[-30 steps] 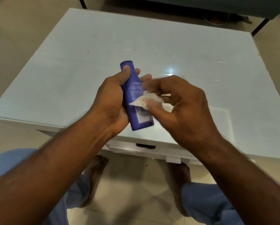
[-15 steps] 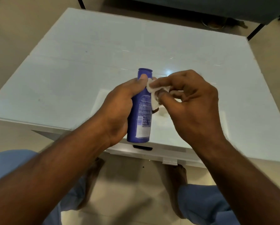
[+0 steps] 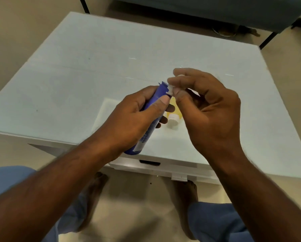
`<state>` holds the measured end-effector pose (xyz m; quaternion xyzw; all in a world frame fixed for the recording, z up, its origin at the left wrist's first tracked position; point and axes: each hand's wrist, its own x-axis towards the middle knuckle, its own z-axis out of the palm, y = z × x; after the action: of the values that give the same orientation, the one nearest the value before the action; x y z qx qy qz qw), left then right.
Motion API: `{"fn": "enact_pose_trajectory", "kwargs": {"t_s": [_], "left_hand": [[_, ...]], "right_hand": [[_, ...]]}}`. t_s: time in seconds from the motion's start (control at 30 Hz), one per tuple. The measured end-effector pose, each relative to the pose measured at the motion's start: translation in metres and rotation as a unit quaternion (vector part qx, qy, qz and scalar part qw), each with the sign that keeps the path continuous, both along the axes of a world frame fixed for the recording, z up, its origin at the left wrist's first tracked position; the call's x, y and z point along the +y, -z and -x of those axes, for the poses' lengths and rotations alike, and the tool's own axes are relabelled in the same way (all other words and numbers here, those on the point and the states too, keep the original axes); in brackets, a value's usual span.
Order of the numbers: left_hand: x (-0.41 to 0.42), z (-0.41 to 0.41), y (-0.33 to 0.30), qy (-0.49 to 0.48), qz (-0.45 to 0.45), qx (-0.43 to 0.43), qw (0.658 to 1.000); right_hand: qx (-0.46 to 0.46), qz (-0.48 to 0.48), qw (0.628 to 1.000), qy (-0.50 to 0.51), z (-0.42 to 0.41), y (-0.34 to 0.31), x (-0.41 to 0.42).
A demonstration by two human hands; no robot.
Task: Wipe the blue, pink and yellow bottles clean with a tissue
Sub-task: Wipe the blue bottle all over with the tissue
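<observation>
Bottle [image 3: 150, 117], blue, gripped mid-body while its cap end gets wiped.

Left hand [image 3: 130, 123] wraps round the bottle's middle, thumb across the front, fingers closed behind it; the cap end sticks out above the grip and the base below, all held in the air over the near edge of the table [image 3: 76, 70]. Right hand [image 3: 207, 109] pinches a small wad of tissue [image 3: 170, 89] between thumb and fingertips, pressed against the cap just above the left thumb. It looks like light, stiff plastic, smooth and likely slippery, so a full wrap at the middle suits it. The tissue is soft and may tear on the cap's edges. Behind the left fingers, a yellow bottle [image 3: 173, 117] with a white cap lies on the table. No pink bottle is in view.
</observation>
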<state>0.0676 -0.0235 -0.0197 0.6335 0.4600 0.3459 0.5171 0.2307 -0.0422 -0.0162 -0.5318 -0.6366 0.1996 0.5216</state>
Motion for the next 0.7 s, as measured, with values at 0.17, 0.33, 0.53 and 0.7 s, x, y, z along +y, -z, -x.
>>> {"fn": "enact_pose_trajectory", "kwargs": {"t_s": [0.17, 0.33, 0.53, 0.7], "left_hand": [[-0.0018, -0.0012, 0.0030, -0.008, -0.056, 0.050, 0.997], [-0.0045, -0.0025, 0.0014, 0.021, -0.119, 0.077, 0.990], [-0.0018, -0.0022, 0.0050, -0.007, -0.124, 0.085, 0.989], [-0.0024, -0.0028, 0.0057, -0.020, -0.120, 0.089, 0.989]], "right_hand": [[-0.009, -0.006, 1.000, -0.020, 0.0052, -0.0008, -0.0040], [0.044, 0.035, 0.998, 0.033, -0.0030, -0.0033, 0.0019], [0.030, 0.014, 0.999, 0.006, 0.0033, -0.0048, -0.0022], [0.001, 0.005, 1.000, -0.001, 0.0030, -0.0039, -0.0012]]}}
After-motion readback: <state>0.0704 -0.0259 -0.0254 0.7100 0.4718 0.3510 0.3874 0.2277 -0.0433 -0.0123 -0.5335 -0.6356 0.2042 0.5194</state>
